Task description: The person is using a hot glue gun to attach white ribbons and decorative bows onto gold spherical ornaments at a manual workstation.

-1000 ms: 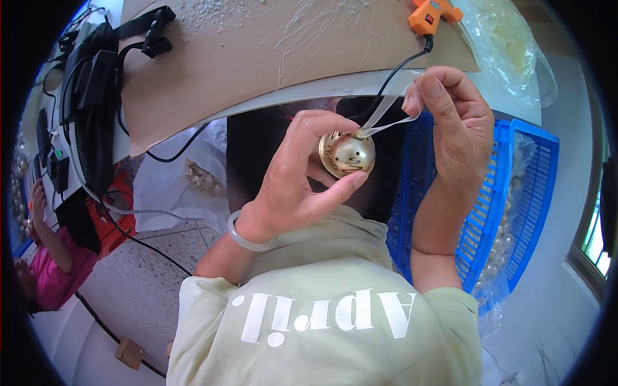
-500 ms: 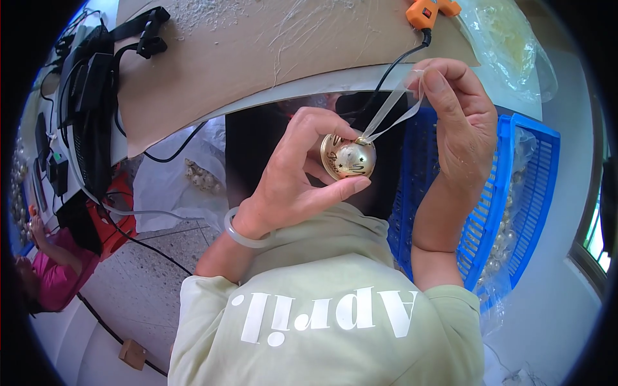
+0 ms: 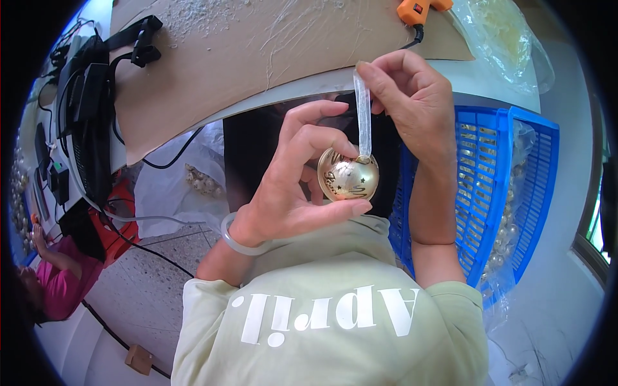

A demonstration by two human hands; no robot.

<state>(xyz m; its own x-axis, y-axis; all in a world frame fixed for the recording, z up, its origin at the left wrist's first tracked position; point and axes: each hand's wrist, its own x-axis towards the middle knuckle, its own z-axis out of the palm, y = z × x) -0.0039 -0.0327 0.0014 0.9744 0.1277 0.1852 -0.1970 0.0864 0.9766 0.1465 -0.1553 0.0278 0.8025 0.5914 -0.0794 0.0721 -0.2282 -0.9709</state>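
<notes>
A shiny gold bauble [image 3: 351, 178] with dark printed marks and small stars sits between the thumb and fingers of my left hand [image 3: 296, 170]. From the cap at its top rises a sheer white ribbon loop [image 3: 364, 122], drawn straight up. My right hand [image 3: 415, 103] pinches the upper end of this ribbon between thumb and forefinger, above and to the right of the bauble. Both hands are in front of my body, just short of the table edge. The far side of the bauble and some left fingertips are hidden.
Cardboard [image 3: 257, 58] with glue strands covers the table. An orange glue gun [image 3: 415, 9] and a clear plastic bag [image 3: 505, 38] lie at its far right. Blue crates [image 3: 479, 174] with bagged baubles stand right. Black devices and cables [image 3: 96, 96] crowd the left; a person in pink [image 3: 64, 276] sits beyond.
My right hand has moved left and slightly up, so the ribbon, slanted and spread before, now stands upright over the bauble with its strands together. The left hand keeps its hold.
</notes>
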